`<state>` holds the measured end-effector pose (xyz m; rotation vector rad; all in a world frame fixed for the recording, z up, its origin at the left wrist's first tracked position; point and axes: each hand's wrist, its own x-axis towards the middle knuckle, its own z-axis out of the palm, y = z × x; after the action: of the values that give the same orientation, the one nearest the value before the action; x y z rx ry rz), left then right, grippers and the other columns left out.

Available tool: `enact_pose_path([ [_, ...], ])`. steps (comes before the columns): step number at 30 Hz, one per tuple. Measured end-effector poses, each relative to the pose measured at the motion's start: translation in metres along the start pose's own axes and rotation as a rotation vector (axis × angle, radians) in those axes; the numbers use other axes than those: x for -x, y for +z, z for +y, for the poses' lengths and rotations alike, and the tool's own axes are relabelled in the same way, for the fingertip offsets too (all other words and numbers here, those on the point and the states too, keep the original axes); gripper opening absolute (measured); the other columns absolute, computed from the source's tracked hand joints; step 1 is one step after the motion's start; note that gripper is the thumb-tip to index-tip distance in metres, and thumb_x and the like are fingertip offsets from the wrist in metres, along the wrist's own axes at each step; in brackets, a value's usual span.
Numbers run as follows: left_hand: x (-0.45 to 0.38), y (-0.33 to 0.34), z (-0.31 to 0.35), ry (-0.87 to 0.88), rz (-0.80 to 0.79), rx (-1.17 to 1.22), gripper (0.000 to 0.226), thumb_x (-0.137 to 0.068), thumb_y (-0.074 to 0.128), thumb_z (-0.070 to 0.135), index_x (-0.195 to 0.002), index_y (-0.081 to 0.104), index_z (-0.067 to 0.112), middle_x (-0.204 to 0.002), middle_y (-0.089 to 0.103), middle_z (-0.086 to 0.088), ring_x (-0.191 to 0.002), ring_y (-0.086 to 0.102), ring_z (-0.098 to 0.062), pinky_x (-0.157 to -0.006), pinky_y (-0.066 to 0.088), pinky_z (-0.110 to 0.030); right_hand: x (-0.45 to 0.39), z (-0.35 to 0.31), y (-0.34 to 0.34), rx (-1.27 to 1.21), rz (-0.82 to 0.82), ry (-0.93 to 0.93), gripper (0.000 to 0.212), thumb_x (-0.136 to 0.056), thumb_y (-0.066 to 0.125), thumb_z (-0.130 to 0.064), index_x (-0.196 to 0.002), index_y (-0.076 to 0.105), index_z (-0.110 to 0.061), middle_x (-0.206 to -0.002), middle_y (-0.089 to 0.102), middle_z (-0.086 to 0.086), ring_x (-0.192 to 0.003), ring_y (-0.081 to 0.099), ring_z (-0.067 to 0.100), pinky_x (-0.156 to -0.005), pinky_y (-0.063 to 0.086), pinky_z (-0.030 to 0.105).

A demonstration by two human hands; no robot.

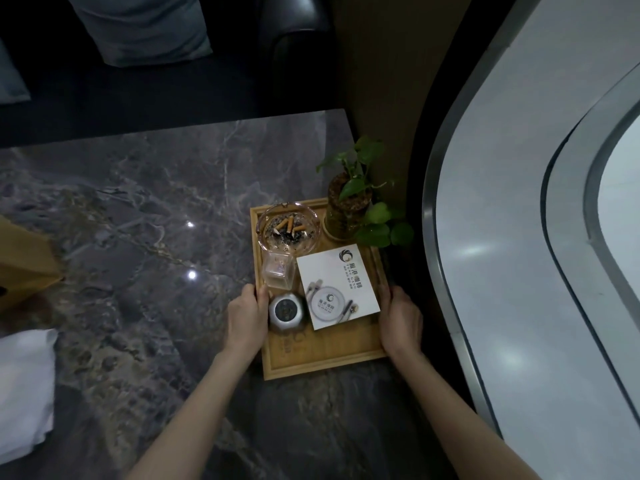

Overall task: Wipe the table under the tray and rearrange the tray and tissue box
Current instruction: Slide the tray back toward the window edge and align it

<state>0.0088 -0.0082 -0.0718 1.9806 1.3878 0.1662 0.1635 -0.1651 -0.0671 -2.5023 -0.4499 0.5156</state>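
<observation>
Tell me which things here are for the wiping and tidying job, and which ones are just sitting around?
For the job:
wooden tray, gripped by left hand and right hand
marble table
white cloth
tan box at the left edge, maybe the tissue box

Just sitting on the tray:
ashtray
plant
card
glass holder
round metal gadget

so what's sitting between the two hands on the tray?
Head view: between the left hand and right hand, on the wooden tray, a round metal gadget beside the left hand, then a white printed card.

"FENG GANG" (faint) on card [337, 287]
</observation>
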Motion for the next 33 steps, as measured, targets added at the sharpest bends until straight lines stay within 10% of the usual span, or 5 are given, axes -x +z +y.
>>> enact_pose_path([
  [19, -0.006, -0.018, 0.006, 0.07, 0.022, -0.336, 0.042, -0.09, 0.049, 0.036, -0.075, 0.067, 0.001, -0.078, 0.068, -0.018, -0.073, 0.063, -0.033, -0.067, 0.053, -0.041, 0.0, 0.002, -0.003, 0.128, 0.036, -0.152, 0.021, -0.092, 0.042, 0.004, -0.082, 0.06, 0.006, -0.087, 0.06, 0.023, -0.071, 0.055, 0.026, -0.059, 0.036, 0.027],
  [27, 0.013, -0.018, -0.002, 0.069, -0.068, -0.143, 0.027, -0.093, 0.044, 0.021, -0.086, 0.064, 0.004, -0.09, 0.067, -0.018, -0.079, 0.059, -0.029, -0.066, 0.044, -0.036, 0.014, -0.001, -0.013, 0.09, -0.118, -0.116, 0.031, -0.088, 0.04, 0.009, -0.114, 0.056, 0.002, -0.114, 0.056, 0.023, -0.103, 0.055, 0.034, -0.081, 0.043, 0.028],
  [33, 0.075, -0.009, -0.002, 0.177, 0.049, -0.082, 0.032, -0.092, 0.045, 0.016, -0.122, 0.048, 0.004, -0.126, 0.052, -0.015, -0.116, 0.049, -0.027, -0.098, 0.039, -0.036, 0.046, 0.009, -0.022, 0.083, -0.194, -0.242, 0.032, -0.092, 0.04, -0.004, -0.12, 0.054, -0.001, -0.124, 0.058, 0.019, -0.111, 0.053, 0.032, -0.093, 0.044, 0.032],
])
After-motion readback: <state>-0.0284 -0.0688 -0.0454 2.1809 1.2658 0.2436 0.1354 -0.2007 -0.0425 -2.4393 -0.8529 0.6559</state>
